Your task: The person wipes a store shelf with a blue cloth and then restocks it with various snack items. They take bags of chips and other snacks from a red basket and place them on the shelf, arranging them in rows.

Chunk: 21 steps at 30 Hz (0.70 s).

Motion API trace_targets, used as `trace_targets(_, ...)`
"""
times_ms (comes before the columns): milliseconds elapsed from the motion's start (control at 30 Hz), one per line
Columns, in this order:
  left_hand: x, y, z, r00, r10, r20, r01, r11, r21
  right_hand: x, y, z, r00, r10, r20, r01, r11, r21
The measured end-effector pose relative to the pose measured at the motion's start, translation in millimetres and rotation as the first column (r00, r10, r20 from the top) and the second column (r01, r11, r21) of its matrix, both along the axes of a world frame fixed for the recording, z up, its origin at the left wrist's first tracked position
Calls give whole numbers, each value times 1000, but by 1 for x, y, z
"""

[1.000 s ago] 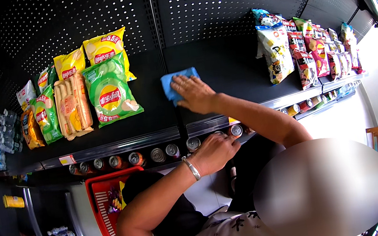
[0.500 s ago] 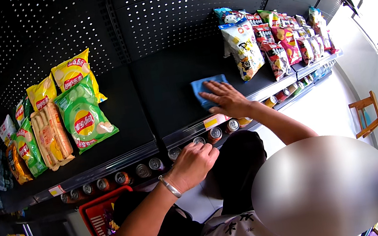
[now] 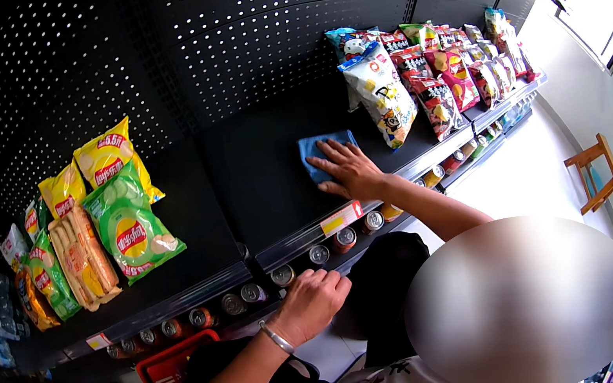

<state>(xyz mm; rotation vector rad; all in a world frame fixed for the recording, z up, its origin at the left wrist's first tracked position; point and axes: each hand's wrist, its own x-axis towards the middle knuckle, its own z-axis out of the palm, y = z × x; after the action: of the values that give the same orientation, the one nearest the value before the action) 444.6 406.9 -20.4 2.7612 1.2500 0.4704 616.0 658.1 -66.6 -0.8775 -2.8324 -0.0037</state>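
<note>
My right hand (image 3: pixel 354 172) lies flat with fingers spread on a folded blue cloth (image 3: pixel 311 160). It presses the cloth against the black shelf (image 3: pixel 260 174), left of a white snack bag (image 3: pixel 381 97) that stands upright. A curled fist is what my left hand (image 3: pixel 311 303) makes, with a silver bangle at its wrist. It hovers in front of the shelf edge near the drink cans (image 3: pixel 283 276), and nothing shows in its fingers, though their tips are turned under.
Yellow and green chip bags (image 3: pixel 134 229) and a long tan pack (image 3: pixel 83 256) stand at the left. Smaller snack bags (image 3: pixel 438 104) crowd the right. A price label (image 3: pixel 341 219) fronts the shelf. Below sit a red basket (image 3: pixel 175 346) and, far right, a wooden stand (image 3: pixel 610 162).
My right hand and the cloth have slid slightly back from the shelf's front edge. My left hand has drawn a little away from the shelf, still curled. The whole view has shifted slightly.
</note>
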Motion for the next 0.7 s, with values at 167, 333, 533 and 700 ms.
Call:
trace_targets(167,-5,4,2,1000,31,-1,-31,998,-57,-31,69,-4,972,-236,-20,236,972,-2)
trace_targets(333,-10,9,-3,998,60,14,-59,995,-81,-60,123,1,936,-353,1,349,924,-159)
trace_targets(533,-11,5,-3,998,60,-6,-60,991,-121,-75,163,9,869,-488,80,492,839,-231)
trace_targets(700,-4,2,5,999,38,17,-37,995,-95,-76,154,2,916,-395,66,401,901,-165)
